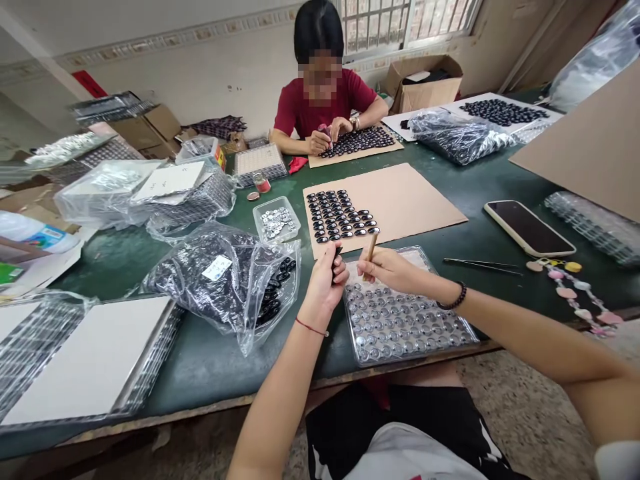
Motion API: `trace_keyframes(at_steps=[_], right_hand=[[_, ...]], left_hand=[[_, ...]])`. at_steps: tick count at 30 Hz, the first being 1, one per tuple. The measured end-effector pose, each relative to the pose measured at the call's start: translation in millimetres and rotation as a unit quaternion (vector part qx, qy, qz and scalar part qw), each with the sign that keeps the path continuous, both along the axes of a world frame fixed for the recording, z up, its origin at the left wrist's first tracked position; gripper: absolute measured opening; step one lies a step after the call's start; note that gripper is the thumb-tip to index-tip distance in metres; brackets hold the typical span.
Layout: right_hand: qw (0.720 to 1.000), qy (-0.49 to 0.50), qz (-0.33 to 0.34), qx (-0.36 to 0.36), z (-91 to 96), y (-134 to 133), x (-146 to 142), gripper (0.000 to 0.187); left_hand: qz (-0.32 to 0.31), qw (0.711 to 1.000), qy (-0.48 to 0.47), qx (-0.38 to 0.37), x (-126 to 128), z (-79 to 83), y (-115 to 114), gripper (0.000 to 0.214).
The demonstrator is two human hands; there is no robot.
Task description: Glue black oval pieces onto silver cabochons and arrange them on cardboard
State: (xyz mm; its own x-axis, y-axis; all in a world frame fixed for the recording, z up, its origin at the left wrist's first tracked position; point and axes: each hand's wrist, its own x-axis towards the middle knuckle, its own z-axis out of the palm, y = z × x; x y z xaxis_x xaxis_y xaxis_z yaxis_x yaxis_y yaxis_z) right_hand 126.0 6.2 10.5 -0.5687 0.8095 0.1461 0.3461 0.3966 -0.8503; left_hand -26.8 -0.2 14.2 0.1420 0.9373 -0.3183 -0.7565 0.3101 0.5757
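Observation:
My left hand (pixel 327 277) is closed around a small black piece (pixel 337 256), partly hidden by the fingers. Close beside it, my right hand (pixel 383 268) pinches a thin wooden stick (pixel 371 247) held upright. Below both hands lies a clear plastic tray (pixel 400 327) with rows of round, shiny silver pieces. Beyond them, a cardboard sheet (pixel 410 200) carries rows of black oval pieces (pixel 337 217) with shiny centres on its left part. To the left, an open plastic bag (pixel 210 280) spills more black pieces (pixel 274 293).
A small clear tub (pixel 277 220) of silver pieces stands beyond the bag. Tweezers (pixel 483 265), a phone (pixel 530 228) and a beaded strap (pixel 567 293) lie right. Stacked trays (pixel 95 353) fill the left. Across the table, a person in a red shirt (pixel 285 110) works over another board.

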Motion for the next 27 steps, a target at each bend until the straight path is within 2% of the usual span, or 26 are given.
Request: trace_keyframes(at_steps=[4, 7, 10, 13, 17, 19, 21, 23, 25, 27], right_hand=[[0.996, -0.047, 0.036, 0.071, 1.7, -3.4, -7.0, 0.037], [0.994, -0.057, 0.042, 0.085, 8.2, -3.6, -2.8, 0.034], [0.998, -0.018, -0.027, 0.055, 13.3, 0.2, 9.7, 0.038], [0.992, 0.040, -0.101, 0.059, 11.4, 7.6, 23.1, 0.042], [0.987, 0.065, -0.129, 0.074, 3.6, 10.8, 34.1, 0.044], [0.987, 0.051, -0.122, 0.092, 1.5, 8.2, 37.3, 0.043], [0.986, 0.027, -0.108, 0.126, 0.9, 4.7, 39.0, 0.040], [0.983, 0.000, -0.083, 0.161, 0.7, 1.5, 39.3, 0.036], [0.982, -0.023, -0.057, 0.180, 0.1, -0.6, 38.7, 0.033], [0.981, -0.038, -0.044, 0.185, -0.8, -1.5, 37.9, 0.033]], left_hand=[[0.038, 0.999, 0.010, -0.002, -2.3, -4.9, 2.1, 0.020], [0.031, 0.999, 0.007, 0.008, -4.9, -4.8, 3.4, 0.017], [0.001, 1.000, 0.013, 0.017, -7.6, -2.6, 3.1, 0.021], [-0.035, 0.998, 0.048, 0.026, -7.6, -2.5, 2.2, 0.023], [-0.083, 0.984, 0.155, 0.042, -0.9, -6.0, 0.3, 0.022], [-0.065, 0.952, 0.284, 0.091, 4.9, -6.8, -2.1, 0.021], [-0.031, 0.893, 0.420, 0.161, 11.4, -6.2, -5.4, 0.018], [-0.021, 0.840, 0.497, 0.218, 17.4, -5.2, -8.8, 0.020], [-0.041, 0.819, 0.518, 0.243, 21.6, -5.3, -11.3, 0.022], [-0.058, 0.814, 0.523, 0.244, 23.0, -7.0, -12.2, 0.018]])
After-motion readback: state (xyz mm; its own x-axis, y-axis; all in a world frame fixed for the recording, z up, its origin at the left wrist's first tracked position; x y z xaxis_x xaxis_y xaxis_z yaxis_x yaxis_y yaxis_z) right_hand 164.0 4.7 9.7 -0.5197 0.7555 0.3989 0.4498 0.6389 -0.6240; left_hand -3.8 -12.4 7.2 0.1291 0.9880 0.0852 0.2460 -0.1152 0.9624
